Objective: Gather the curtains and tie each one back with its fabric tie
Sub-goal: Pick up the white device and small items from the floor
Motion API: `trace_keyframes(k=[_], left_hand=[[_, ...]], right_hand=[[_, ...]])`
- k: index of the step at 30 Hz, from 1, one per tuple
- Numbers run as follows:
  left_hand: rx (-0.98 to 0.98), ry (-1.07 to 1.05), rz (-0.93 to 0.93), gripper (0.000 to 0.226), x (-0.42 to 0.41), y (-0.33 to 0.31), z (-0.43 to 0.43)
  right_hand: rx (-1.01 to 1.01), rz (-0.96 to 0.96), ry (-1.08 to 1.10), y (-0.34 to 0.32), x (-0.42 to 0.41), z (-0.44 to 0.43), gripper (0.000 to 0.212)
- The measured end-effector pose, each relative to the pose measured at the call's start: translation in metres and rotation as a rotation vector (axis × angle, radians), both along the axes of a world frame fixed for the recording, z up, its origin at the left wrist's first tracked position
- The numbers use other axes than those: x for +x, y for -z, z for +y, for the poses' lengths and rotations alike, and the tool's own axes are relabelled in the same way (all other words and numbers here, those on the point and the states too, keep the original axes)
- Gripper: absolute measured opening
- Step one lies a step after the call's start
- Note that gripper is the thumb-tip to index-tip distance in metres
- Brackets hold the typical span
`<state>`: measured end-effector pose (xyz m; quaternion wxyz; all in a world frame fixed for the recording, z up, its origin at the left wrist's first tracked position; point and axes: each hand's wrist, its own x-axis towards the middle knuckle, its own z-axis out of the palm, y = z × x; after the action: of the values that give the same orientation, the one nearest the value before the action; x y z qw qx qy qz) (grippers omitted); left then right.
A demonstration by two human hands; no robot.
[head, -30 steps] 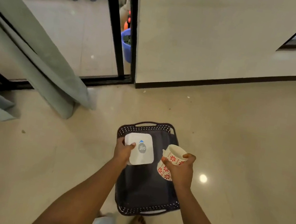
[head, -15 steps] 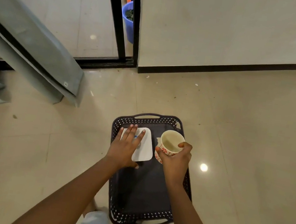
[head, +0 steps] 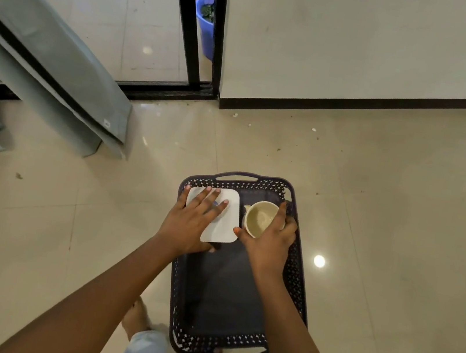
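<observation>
The curtain (head: 61,57) hangs ahead-left, nearer our left hand (head: 190,224), flat on the box (head: 229,221); our right hand (head: 269,244) grips the cup (head: 260,217).

Right hand (head: 269,244) round cup (head: 260,218) in tray (head: 221,299)

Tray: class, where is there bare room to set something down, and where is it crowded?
Bare: the near half of the tray, bordered by its side walls and near wall. Crowded: the far end, where the left hand rests on the white box and the right hand grips the cup.
</observation>
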<state>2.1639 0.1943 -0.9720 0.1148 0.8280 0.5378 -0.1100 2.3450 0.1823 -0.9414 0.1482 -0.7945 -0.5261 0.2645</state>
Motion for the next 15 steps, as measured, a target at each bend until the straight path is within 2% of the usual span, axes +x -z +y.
trace_keyframes(k=[2, 3, 6, 7, 10, 15], left_hand=[[0.054, -0.246, -0.138, 0.122, -0.004, -0.001, -0.013], [0.019, -0.430, -0.266, 0.121, -0.005, 0.000, -0.021], [-0.149, -0.913, -0.802, 0.100, 0.002, -0.003, -0.041], [-0.152, -0.990, -0.881, 0.093, 0.005, -0.006, -0.046], [-0.132, -1.073, -0.967, 0.081, 0.009, -0.010, -0.054], [-0.124, -1.043, -1.006, 0.081, 0.011, -0.010, -0.062]], right_hand=[[0.027, -0.082, -0.113, 0.000, 0.008, 0.002, 0.115], [0.044, -0.108, -0.180, 0.001, 0.013, 0.004, 0.114], [-0.030, -0.089, -0.334, 0.000, 0.025, 0.014, 0.108], [-0.093, -0.065, -0.364, -0.002, 0.027, 0.018, 0.107], [-0.133, -0.056, -0.330, -0.009, 0.033, 0.025, 0.105], [-0.114, -0.079, -0.280, -0.010, 0.035, 0.022, 0.099]])
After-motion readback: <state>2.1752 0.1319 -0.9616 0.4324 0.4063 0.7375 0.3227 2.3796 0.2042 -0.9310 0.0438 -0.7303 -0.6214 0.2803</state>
